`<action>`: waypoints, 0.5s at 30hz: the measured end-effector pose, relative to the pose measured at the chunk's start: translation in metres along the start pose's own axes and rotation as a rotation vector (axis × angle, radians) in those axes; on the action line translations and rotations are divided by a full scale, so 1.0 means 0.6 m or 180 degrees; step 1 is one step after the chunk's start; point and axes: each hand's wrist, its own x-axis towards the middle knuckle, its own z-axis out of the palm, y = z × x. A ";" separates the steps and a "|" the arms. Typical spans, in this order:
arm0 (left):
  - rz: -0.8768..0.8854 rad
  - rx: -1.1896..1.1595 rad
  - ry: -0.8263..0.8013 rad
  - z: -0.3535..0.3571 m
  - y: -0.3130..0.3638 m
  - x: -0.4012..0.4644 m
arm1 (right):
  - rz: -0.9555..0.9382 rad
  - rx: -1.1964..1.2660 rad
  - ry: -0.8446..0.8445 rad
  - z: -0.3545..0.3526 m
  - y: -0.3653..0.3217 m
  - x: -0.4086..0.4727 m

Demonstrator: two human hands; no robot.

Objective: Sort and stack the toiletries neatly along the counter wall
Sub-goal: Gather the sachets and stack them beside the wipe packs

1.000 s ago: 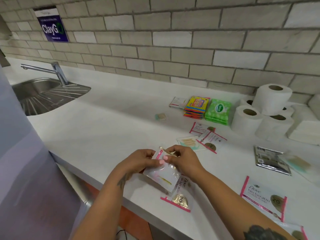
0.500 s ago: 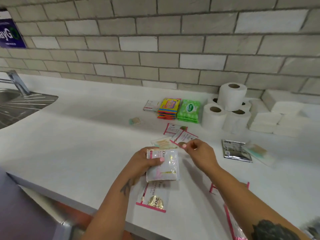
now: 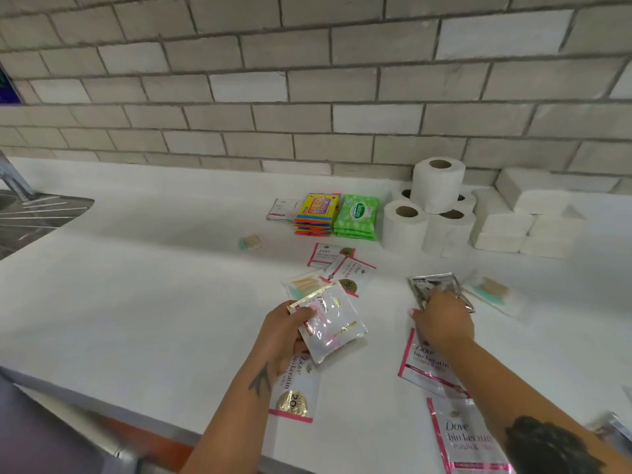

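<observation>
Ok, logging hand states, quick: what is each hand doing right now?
Left hand: holds a stack of sachets.
Right hand: on the silver sachet; grip cannot be told.

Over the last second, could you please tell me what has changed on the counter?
The right hand let go of the sachets and reached right onto the silver sachet. The left hand alone holds the sachets now. The toilet rolls and wipe packs by the wall stayed put.
</observation>
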 end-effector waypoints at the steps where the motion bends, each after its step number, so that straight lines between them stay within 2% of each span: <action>1: -0.0025 -0.0028 0.0022 0.002 0.000 0.001 | -0.0051 0.0018 0.0053 0.000 -0.002 -0.003; 6: -0.0113 -0.0229 0.0126 0.009 0.000 0.005 | -0.0324 -0.0063 0.0061 0.001 -0.012 -0.018; 11: -0.0069 -0.0292 0.0100 0.015 -0.006 0.009 | -0.0895 -0.0851 -0.0126 0.002 -0.021 -0.026; 15: -0.0082 -0.0317 -0.0026 0.020 -0.008 0.009 | -0.0998 -0.0719 -0.0258 -0.012 -0.020 -0.030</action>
